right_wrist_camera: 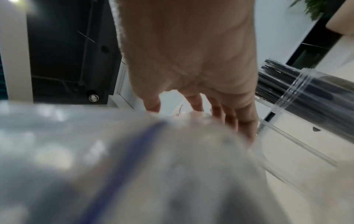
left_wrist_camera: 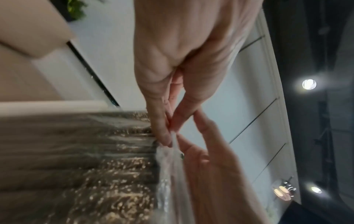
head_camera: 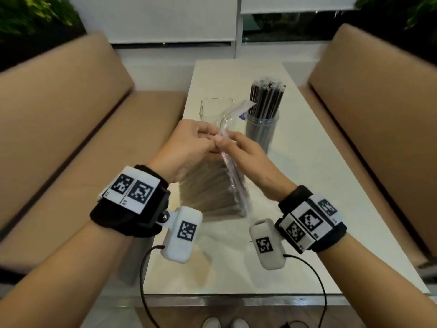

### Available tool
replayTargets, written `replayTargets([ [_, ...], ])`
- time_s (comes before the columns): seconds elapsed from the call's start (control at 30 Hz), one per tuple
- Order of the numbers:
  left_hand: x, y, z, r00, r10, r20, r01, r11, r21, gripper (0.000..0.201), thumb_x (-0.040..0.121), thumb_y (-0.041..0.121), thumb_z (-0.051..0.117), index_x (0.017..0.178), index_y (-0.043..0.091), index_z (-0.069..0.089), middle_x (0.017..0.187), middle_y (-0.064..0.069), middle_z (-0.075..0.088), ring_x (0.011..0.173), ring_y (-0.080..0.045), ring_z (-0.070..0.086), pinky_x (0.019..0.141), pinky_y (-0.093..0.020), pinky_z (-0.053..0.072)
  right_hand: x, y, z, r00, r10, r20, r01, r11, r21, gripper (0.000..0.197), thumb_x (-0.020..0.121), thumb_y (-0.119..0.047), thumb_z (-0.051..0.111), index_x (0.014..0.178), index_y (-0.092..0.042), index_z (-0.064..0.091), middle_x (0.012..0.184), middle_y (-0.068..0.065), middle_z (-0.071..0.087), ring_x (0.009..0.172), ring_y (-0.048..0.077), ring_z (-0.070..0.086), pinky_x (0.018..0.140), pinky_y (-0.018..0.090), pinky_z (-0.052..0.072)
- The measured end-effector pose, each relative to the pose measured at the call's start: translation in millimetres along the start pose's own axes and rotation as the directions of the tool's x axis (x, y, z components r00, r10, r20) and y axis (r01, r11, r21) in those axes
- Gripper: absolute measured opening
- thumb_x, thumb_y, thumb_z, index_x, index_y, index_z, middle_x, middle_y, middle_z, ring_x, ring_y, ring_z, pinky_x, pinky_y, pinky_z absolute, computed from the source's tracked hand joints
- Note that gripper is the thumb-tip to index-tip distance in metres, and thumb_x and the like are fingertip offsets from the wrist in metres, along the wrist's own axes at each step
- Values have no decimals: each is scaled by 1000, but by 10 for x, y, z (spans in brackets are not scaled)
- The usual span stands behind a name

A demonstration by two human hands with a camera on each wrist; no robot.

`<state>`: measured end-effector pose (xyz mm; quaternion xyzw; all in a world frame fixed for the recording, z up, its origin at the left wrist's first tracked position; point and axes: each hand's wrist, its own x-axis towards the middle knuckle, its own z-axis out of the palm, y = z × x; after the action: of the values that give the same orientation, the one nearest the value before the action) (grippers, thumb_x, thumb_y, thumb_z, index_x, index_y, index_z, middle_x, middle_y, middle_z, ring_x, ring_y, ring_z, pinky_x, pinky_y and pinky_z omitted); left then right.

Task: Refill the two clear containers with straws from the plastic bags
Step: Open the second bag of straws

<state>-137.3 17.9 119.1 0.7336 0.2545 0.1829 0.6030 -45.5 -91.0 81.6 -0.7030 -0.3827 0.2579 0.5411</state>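
Note:
A clear plastic bag [head_camera: 212, 188] full of brown paper-wrapped straws stands on end on the white table [head_camera: 319, 185]. My left hand [head_camera: 189, 143] and right hand [head_camera: 238, 150] pinch its top edge from either side, above the straws. In the left wrist view the left fingers [left_wrist_camera: 162, 131] pinch the thin film beside the bag [left_wrist_camera: 95, 166]. The bag [right_wrist_camera: 134, 166] fills the right wrist view, blurred, under the right hand [right_wrist_camera: 191, 75]. Behind stand an empty square clear container [head_camera: 214, 110] and a round clear container [head_camera: 261, 129] holding dark straws [head_camera: 266, 98].
Tan padded benches [head_camera: 59, 138] flank the narrow table on both sides. A window with white blinds [head_camera: 172, 20] closes off the far end. Cables hang from both wrist cameras over the near table edge [head_camera: 236, 297].

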Motion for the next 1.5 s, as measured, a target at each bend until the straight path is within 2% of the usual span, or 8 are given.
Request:
replayTargets([
  [0.2,57,102,77,999,36,-19,-36,998,-42,18,89,-8,64,79,7,66,71,-7,68,61,-10,67,61,-19,61,102,-131,-193,992,-30,-121,30,1000,3,29,85,-46,65,98,-22,75,91,2,77,79,9,67,74,32,51],
  [0.37,145,89,93,999,0,-47,-5,995,-98,16,91,7,68,75,7,67,54,2,62,47,-4,57,52,-16,56,115,-235,-272,989,-82,-119,78,996,-36,27,82,-40,72,99,-19,72,59,-2,58,60,14,53,63,38,46],
  [0.53,177,62,107,999,-28,-24,24,990,-138,24,90,25,71,70,13,64,55,4,59,47,-4,53,46,-12,47,79,-212,-215,978,-137,-160,118,985,-124,22,82,-33,75,91,-13,74,76,15,74,67,17,62,71,45,56],
  [0.73,187,42,68,999,-23,49,31,986,-162,24,92,24,67,73,11,63,56,5,61,48,0,59,51,-12,53,56,-161,-207,975,-127,-180,96,980,-173,19,91,-27,63,85,-15,77,77,10,76,78,27,72,78,46,59],
  [0.9,172,104,83,986,-84,141,88,996,-18,28,99,29,58,97,1,61,80,-6,61,55,-10,71,51,-19,57,15,-139,-209,971,-147,-189,95,961,-259,28,93,-26,56,82,-12,78,70,20,69,60,14,53,59,27,44],
  [1.03,162,121,66,987,-90,130,88,996,24,22,97,26,62,90,5,63,81,-7,60,56,-14,70,53,-23,60,37,-118,-207,975,-46,-218,29,996,-80,26,88,-14,57,69,-11,74,58,6,64,58,12,54,61,37,47],
  [1.23,108,108,20,989,-93,115,86,994,67,38,87,34,73,99,0,62,78,-10,66,56,-11,69,56,-24,60,-10,-213,-296,998,49,-37,-39,969,243,13,89,7,58,91,15,68,77,19,70,63,22,70,62,26,59],
  [1.5,2,126,-13,998,-14,61,4,988,155,15,89,2,67,75,5,64,65,-11,69,62,-20,72,60,-29,63,-27,-306,-237,998,46,-30,-40,984,173,12,82,11,62,87,2,68,71,17,70,58,19,71,62,29,59],
])
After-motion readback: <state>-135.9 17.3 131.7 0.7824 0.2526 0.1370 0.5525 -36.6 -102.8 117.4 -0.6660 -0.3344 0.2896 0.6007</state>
